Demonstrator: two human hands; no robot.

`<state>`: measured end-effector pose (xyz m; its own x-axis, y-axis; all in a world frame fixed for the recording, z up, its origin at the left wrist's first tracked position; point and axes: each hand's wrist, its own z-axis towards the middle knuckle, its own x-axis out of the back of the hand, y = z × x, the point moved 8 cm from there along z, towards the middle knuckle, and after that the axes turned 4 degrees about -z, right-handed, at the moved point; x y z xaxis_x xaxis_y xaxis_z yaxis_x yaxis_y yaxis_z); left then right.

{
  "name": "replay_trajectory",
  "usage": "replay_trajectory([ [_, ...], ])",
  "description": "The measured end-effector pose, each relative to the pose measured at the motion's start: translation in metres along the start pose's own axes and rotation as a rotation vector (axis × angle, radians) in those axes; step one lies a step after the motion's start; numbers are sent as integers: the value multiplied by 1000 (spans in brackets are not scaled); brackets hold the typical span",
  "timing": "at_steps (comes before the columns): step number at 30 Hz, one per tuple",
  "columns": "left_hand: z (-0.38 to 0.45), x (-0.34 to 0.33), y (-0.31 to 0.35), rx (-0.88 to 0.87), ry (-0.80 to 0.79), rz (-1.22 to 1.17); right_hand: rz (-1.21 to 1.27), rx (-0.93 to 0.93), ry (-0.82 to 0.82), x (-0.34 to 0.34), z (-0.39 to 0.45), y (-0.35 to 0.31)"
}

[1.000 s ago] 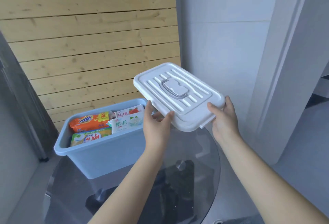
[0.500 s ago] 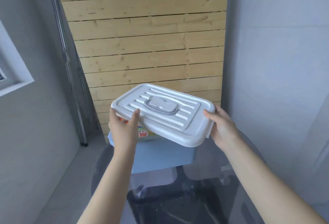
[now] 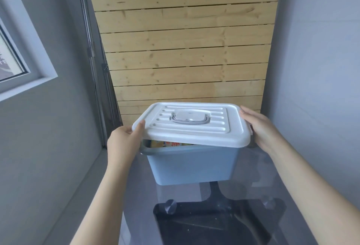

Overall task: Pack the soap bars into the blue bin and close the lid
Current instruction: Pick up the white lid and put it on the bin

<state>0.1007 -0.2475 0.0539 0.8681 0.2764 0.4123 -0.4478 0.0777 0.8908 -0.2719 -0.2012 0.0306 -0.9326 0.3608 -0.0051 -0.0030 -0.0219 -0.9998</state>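
The blue bin (image 3: 191,163) stands on a round glass table. A white ribbed lid (image 3: 191,125) with a grey handle lies over the bin's top, tilted, its near-left side raised off the rim. Through that gap a strip of the orange and yellow soap bar packs (image 3: 165,143) shows; the rest of them is hidden. My left hand (image 3: 124,139) grips the lid's left end, thumb on top. My right hand (image 3: 261,127) holds the lid's right end, fingers along its edge.
The glass table (image 3: 253,196) has a dark base visible beneath it. A wooden slat panel (image 3: 183,49) stands right behind the bin. Grey walls close in on both sides, with a window frame (image 3: 23,65) at the left.
Both hands carried the lid leftward from beside the bin and lowered it onto the bin's top. The soap packs, open to view before, are now nearly covered.
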Motion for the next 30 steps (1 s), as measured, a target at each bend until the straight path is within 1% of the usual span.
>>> replay_trajectory([
  [2,0,-1,-1,-9,-7,90,48,-108,-51,-8,2,10],
  [3,-1,-3,-3,-8,-12,128,33,-143,-64,-9,2,13],
  [6,0,-3,-7,-2,4,265,-6,-171,-56,-7,8,16],
  [10,7,-4,-9,4,-11,336,-44,-206,-59,-8,10,19],
  [11,9,-7,-12,21,-35,295,-59,-205,-52,-8,10,19],
  [13,9,-16,-18,95,-121,136,-83,-181,-24,-5,12,17],
  [15,9,-27,-18,107,-233,-33,-103,-162,-19,-4,15,16],
  [16,9,-31,-16,98,-265,-89,-118,-166,-36,-5,16,16],
  [17,9,-33,-15,108,-271,-118,-128,-181,-65,-7,16,17],
  [19,11,-34,-16,139,-233,-150,-117,-228,-137,-12,13,22],
  [21,11,-35,-21,183,-209,-172,-60,-259,-170,-15,11,29],
  [24,8,-43,-27,258,-250,-263,2,-273,-138,-14,8,35],
  [28,8,-47,-32,325,-277,-341,-79,-315,-72,-7,0,37],
  [30,8,-49,-33,336,-287,-372,-115,-345,1,0,-2,39],
])
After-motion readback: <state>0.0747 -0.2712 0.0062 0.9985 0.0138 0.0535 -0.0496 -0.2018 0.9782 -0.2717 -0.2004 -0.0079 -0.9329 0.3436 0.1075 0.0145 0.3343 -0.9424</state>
